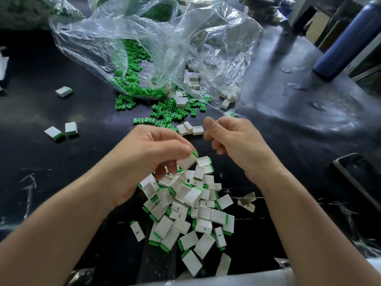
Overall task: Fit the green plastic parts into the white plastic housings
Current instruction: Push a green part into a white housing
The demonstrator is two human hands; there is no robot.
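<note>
Left hand (156,153) pinches assembled housing (187,161) over finished pile (198,211), probably to drop it. Right hand (233,137) fingers (216,131) curled near spare housings (190,129); can't tell if holding anything.

No text, label, brand or number can be read anywhere in view, not even on any white housing (218,216).
</note>
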